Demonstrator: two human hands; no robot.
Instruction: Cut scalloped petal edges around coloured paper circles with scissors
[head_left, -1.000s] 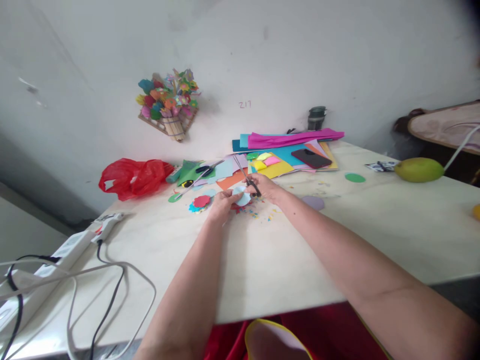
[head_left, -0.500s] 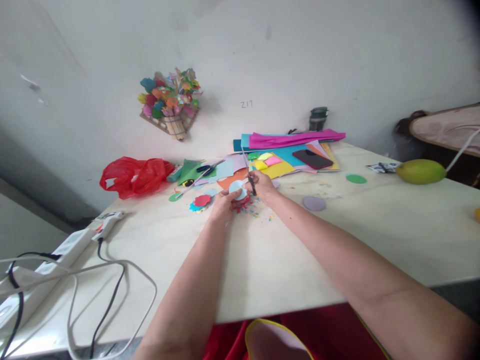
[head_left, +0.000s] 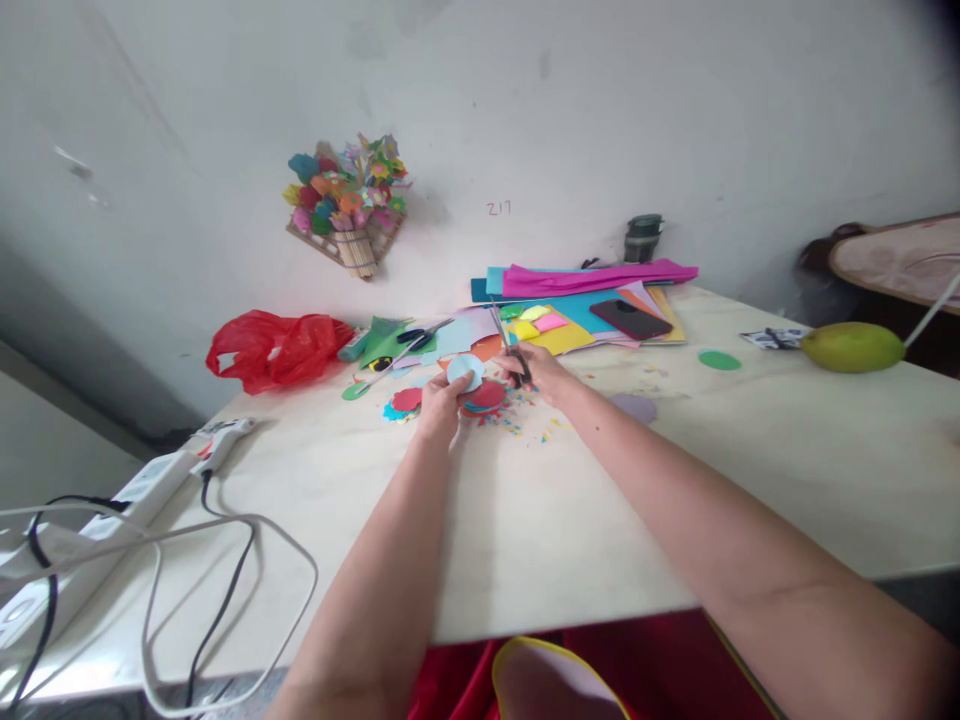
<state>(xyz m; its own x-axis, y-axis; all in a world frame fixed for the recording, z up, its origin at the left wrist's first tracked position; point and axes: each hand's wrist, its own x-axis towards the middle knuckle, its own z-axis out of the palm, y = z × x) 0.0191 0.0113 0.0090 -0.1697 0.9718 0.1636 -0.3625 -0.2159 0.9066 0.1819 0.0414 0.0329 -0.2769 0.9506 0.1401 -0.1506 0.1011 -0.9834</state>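
Observation:
Between thumb and fingers, my left hand (head_left: 444,398) pinches a light blue paper circle (head_left: 466,371). My right hand (head_left: 541,370) is closed round the dark handles of a pair of scissors (head_left: 504,326), whose blades point up and away from me. A small gap separates the scissors from the circle. Below the hands lie red paper circles (head_left: 487,395) in a stack, with tiny colored scraps (head_left: 517,425) scattered about. Left of my left hand is a red paper circle (head_left: 407,400) on top of blue scalloped paper (head_left: 391,412).
A red plastic bag (head_left: 277,350) and second scissors (head_left: 416,337) lie at the left. Behind are colored sheets (head_left: 577,340) and a phone (head_left: 631,319). To the right are a green circle (head_left: 719,359) and a yellow-green fruit (head_left: 853,347). A power strip (head_left: 127,510) with cables occupies the near left.
My right hand and the scissors have moved right, away from the light blue circle. My left hand has shifted slightly left with the circle, uncovering more of the red stack.

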